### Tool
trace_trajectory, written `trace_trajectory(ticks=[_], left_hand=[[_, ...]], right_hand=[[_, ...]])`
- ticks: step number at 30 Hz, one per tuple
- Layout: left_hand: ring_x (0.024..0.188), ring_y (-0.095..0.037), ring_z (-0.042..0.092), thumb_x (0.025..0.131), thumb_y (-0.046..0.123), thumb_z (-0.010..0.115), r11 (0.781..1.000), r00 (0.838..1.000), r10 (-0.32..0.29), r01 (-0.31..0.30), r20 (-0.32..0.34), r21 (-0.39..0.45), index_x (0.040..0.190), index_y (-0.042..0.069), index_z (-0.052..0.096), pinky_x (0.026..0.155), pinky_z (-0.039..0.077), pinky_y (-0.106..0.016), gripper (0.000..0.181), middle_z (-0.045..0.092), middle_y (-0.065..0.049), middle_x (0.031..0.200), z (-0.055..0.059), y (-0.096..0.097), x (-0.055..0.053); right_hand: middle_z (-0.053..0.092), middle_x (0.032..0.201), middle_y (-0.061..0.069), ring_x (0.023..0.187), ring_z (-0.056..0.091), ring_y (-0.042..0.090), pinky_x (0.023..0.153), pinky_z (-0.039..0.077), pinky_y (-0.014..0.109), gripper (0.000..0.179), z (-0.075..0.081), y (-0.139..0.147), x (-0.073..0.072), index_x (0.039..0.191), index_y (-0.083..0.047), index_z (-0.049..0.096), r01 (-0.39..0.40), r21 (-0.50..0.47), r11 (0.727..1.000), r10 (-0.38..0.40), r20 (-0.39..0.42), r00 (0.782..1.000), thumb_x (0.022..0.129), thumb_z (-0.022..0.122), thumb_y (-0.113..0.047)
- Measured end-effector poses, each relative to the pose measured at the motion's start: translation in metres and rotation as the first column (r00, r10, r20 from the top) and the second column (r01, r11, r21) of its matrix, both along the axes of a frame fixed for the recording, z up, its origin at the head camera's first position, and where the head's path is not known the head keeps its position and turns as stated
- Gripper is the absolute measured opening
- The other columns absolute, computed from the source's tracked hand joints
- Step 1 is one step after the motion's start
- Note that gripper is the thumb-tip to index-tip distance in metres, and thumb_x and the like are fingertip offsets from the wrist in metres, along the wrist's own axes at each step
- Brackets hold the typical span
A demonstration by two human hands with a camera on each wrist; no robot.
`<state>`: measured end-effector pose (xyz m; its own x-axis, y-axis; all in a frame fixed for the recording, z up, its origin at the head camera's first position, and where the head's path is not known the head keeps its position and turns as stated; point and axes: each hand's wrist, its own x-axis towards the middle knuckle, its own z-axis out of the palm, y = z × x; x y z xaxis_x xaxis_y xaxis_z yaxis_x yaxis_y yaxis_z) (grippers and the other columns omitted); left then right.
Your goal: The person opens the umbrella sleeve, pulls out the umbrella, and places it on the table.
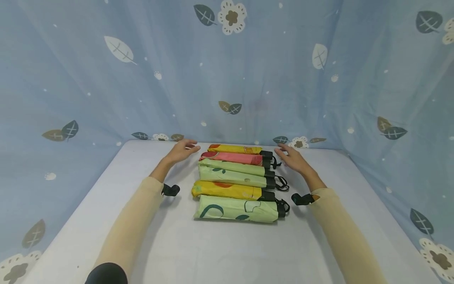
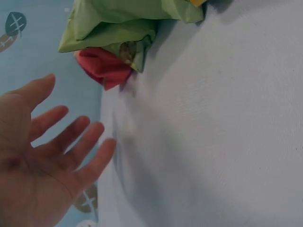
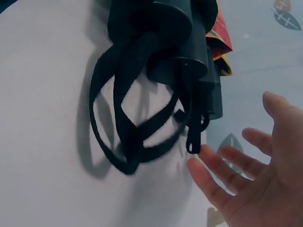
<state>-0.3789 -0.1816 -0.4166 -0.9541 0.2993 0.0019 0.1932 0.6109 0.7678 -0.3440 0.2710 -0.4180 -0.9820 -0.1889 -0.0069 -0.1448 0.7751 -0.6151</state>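
Several folded umbrellas lie side by side in a stack of rows on the white table, black handles to the right. Nearest is a pale green umbrella point(image 1: 237, 209), then a yellow umbrella point(image 1: 227, 190), two more green ones, a pink-red umbrella point(image 1: 232, 158) and, farthest, another yellow umbrella point(image 1: 235, 149). My left hand point(image 1: 182, 150), fingers spread and holding nothing, is off the left ends of the far umbrellas. Beyond their handles, my right hand point(image 1: 289, 156) has loosely extended fingers and holds nothing. In the right wrist view its fingertips are close to a black wrist strap point(image 3: 193, 142).
The white table point(image 1: 227, 252) carries the umbrellas near its far side. A blue curtain point(image 1: 227, 79) printed with leaves and flowers hangs behind it and along both sides. Black straps point(image 1: 282, 183) loop out from the handles to the right.
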Motion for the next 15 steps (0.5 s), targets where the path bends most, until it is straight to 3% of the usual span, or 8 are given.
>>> trace_trajectory(ticks=[6,15], left_hand=[[0.115,-0.036,0.062,0.102,0.035,0.054,0.998,0.998,-0.02,0.016,0.058,0.062,0.139,0.004,0.052,0.09,0.057,-0.046,0.049,0.057,-0.023,0.132,-0.007,0.009,-0.009],[0.111,-0.033,0.065,0.1,0.034,0.058,0.99,0.995,-0.022,0.008,0.099,0.141,0.132,0.007,0.058,0.09,0.057,-0.043,0.042,0.064,-0.018,0.126,-0.01,0.02,-0.02]], right_hand=[[0.041,0.15,0.023,0.115,0.061,0.041,0.081,0.058,0.048,0.068,-0.011,-0.005,-0.008,0.155,-0.011,0.028,-0.012,-0.093,0.996,0.015,0.027,1.0,0.102,0.043,-0.051],[0.045,0.147,0.023,0.121,0.057,0.044,0.078,0.06,0.044,0.058,-0.022,-0.011,-0.013,0.152,-0.013,0.037,-0.054,-0.161,0.985,0.052,-0.016,0.999,0.103,0.048,-0.042]])
